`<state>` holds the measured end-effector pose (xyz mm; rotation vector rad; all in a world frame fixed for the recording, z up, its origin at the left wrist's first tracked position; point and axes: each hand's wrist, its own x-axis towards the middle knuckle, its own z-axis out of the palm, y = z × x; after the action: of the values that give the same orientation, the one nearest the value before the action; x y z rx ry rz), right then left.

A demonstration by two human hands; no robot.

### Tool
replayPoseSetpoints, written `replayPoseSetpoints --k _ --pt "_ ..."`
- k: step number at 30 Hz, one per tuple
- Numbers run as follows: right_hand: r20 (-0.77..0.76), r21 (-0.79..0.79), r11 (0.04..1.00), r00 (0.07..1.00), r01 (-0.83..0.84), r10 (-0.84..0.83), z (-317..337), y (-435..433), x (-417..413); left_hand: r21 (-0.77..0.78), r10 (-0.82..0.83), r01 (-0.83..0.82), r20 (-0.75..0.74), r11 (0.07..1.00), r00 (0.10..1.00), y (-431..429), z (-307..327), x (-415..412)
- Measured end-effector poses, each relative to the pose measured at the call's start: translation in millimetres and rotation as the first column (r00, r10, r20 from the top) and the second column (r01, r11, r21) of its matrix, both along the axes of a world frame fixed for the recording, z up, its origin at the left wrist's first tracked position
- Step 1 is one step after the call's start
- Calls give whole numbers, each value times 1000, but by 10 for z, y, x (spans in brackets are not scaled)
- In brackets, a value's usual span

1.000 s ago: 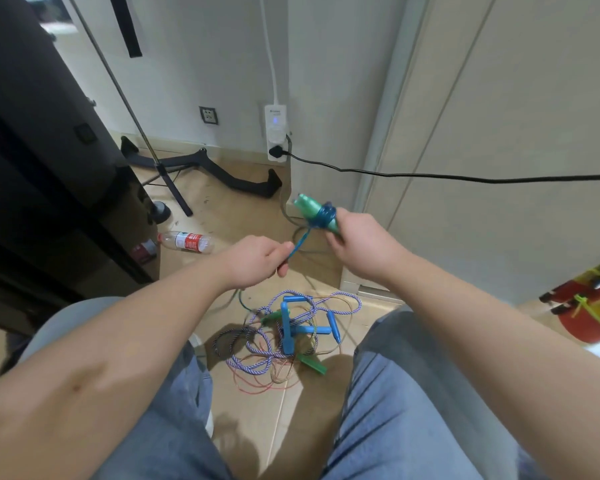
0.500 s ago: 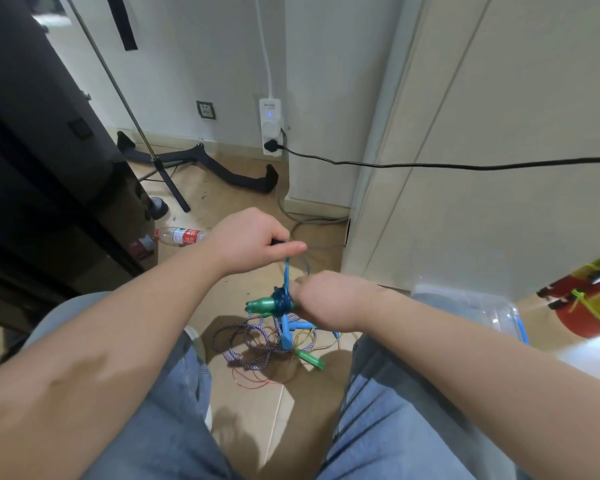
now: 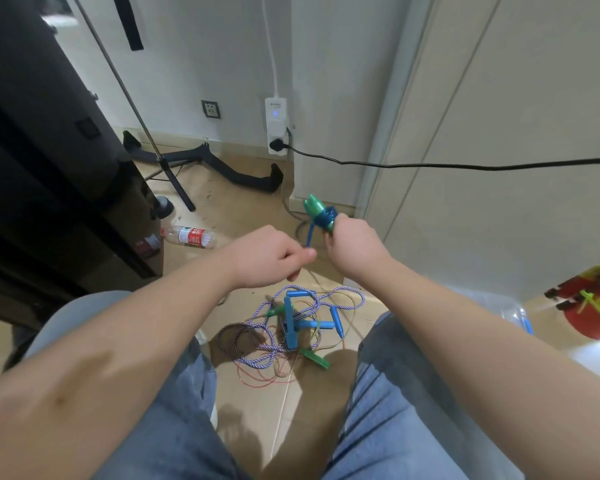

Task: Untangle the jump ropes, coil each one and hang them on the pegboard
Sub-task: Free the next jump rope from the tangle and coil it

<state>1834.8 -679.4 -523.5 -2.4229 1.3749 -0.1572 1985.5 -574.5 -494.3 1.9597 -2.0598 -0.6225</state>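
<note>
Count: 2 hands, left hand [image 3: 271, 258] and right hand [image 3: 355, 252]. Above rope pile [image 3: 253, 336]: 2 green handles [image 3: 314, 206], 1 blue rope [image 3: 327, 216]. In it: 4 blue handles [image 3: 289, 323], 2 loose green handles [image 3: 314, 356]. Left of it: 1 water bottle [image 3: 189, 236].

A white power strip [image 3: 276, 126] hangs on the pale wall [image 3: 194, 57]. A socket [image 3: 211, 109] sits left of it, and a black cable [image 3: 430, 165] runs right from it across cream panels [image 3: 516, 116]. Below it is tan floor [image 3: 236, 209] with black stand legs [image 3: 229, 169]; a bottle [image 3: 189, 236] lies lower left. A dark cabinet [image 3: 42, 150] stands far left.
</note>
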Motion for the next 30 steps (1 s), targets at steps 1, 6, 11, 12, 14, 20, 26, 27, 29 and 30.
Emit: replayPoseSetpoints --k 1,6,11,12,14,20,26,27,29,30 --pt "-51 14 1000 999 19 -18 -19 -11 -9 13 -70 70 48 997 996 18 9 -10" --pt "-373 36 975 902 -220 217 -124 209 -119 -265 -134 166 136 950 982 -84 -4 110" --pt "-267 28 752 721 -658 640 -166 442 -128 -142 -42 74 216 987 975 -144 -71 293" --pt "-185 5 738 725 -675 664 -136 425 -123 -86 -1 14 147 996 989 -154 -106 323" --pt "39 -42 772 771 -634 635 -47 361 -128 -13 127 -128 -55 992 990 -182 -155 367" --pt "297 -74 975 929 -208 221 162 106 -95 -69 265 -285 -214 956 940 -187 -167 260" --pt "-69 -68 997 997 -28 23 136 88 -12 8 -1 1 85 1000 996 -81 -138 -1" --pt "-155 -90 994 987 -59 45 111 127 -17 5 -52 52 147 999 988 -75 -110 22" --pt "-290 -113 983 951 -143 105 50 221 -44 -23 -138 150 276 988 951 -67 -32 69" --pt "-336 -116 973 930 -199 150 3 271 -60 -49 -164 192 349 980 923 -72 2 95"
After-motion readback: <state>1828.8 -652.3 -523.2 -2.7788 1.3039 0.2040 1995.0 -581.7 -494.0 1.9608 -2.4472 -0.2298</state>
